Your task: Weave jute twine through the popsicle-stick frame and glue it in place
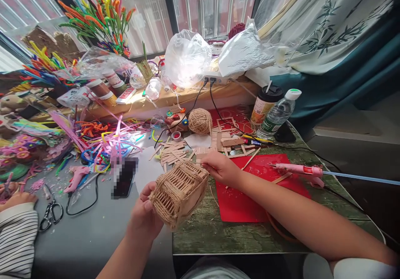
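A small box-shaped piece made of wooden sticks and wrapped with jute twine (179, 187) is held up in front of me, tilted. My left hand (146, 206) grips its left end, thumb on the near side and fingers behind. At its upper right corner is my right hand (217, 166), fingers closed in a pinch; whether they hold the corner or a strand of twine is hidden. Behind the piece lie loose craft sticks (175, 152) and a ball of twine (200, 121). Under my right forearm is a red mat (240, 204).
A pink glue gun (296, 169) with a long glue stick lies right, near a water bottle (278, 114) and a lidded cup (265, 104). Left are a phone (126, 179), scissors (51, 216), another glue gun (77, 177) and pipe cleaners. A co-worker's striped sleeve (18, 239) enters at left.
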The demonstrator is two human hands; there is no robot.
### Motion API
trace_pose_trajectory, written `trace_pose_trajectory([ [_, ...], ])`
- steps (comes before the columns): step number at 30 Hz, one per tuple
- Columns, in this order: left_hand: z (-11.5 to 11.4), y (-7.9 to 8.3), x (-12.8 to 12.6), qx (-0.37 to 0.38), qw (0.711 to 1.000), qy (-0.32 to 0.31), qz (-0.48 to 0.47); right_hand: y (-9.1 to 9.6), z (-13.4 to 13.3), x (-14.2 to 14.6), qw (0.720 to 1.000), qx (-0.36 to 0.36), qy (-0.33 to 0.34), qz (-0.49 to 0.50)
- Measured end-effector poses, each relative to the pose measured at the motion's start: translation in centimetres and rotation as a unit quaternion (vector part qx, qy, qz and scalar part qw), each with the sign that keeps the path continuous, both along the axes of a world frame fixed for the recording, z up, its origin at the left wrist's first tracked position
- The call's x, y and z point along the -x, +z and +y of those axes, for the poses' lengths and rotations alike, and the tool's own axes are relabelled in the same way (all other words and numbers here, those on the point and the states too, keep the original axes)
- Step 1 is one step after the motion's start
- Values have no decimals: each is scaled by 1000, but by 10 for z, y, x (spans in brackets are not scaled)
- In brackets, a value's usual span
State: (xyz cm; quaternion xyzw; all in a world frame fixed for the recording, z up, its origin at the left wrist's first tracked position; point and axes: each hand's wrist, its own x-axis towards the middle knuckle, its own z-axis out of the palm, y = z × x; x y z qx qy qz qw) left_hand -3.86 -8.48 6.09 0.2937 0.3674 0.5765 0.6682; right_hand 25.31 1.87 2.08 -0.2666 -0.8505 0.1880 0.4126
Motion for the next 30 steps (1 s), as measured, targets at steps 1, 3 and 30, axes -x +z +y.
trace_pose_trajectory([
  [1, 1, 3, 1, 0, 1000, 15, 0, 1, -1, 2, 1000, -4, -7, 0],
  [3, 4, 8, 6, 7, 1000, 31, 1, 3, 0, 3, 999, -18, -31, 4],
  [30, 43, 20, -2, -41, 984, 163, -60, 29, -46, 35, 991, -34, -110, -73],
])
